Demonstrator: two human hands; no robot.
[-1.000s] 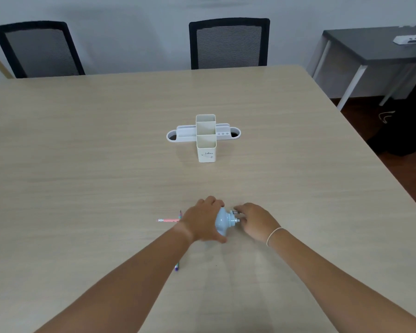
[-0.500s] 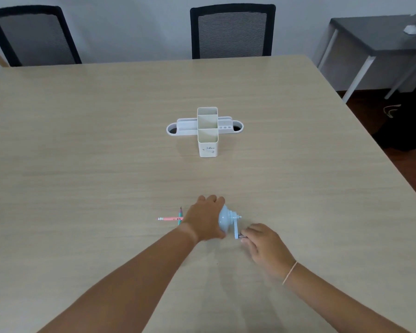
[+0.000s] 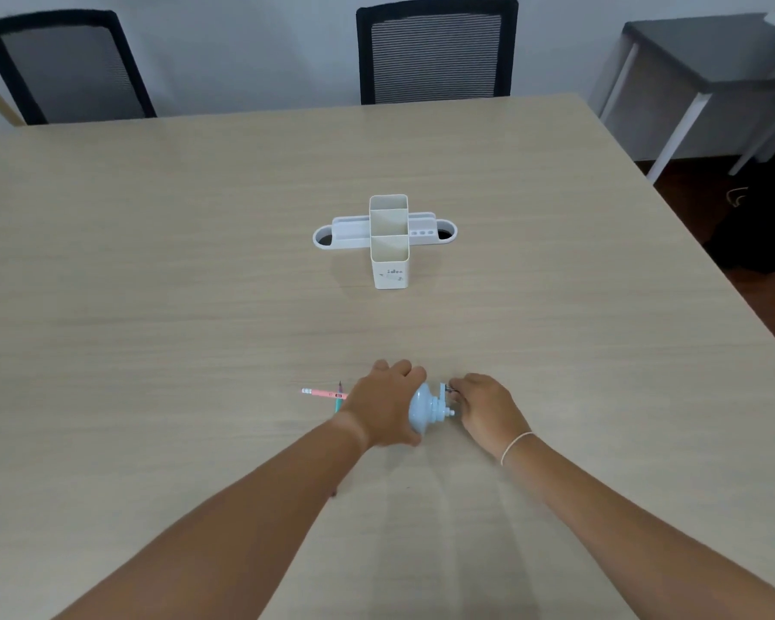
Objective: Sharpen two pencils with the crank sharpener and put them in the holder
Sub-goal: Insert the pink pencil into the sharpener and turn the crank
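Left hand [image 3: 383, 407] clamped over light blue crank sharpener [image 3: 423, 411], pinning it to table [image 3: 153, 284]. Right hand [image 3: 484, 407] pinching crank handle [image 3: 447, 389] at sharpener's right end, handle at top of its turn. Pink pencil [image 3: 323, 393] pokes out left of left hand, looks plugged into sharpener but hand hides that bit. Teal pencil [image 3: 338, 398] crosses pink one, mostly under wrist. White holder [image 3: 389, 239] well beyond, mid-table, nothing showing in its compartments. Two black chairs [image 3: 437, 49] at far edge.

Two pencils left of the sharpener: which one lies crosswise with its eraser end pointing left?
The pink pencil, lying left-right. The teal pencil runs near-far, mostly hidden behind the left hand.
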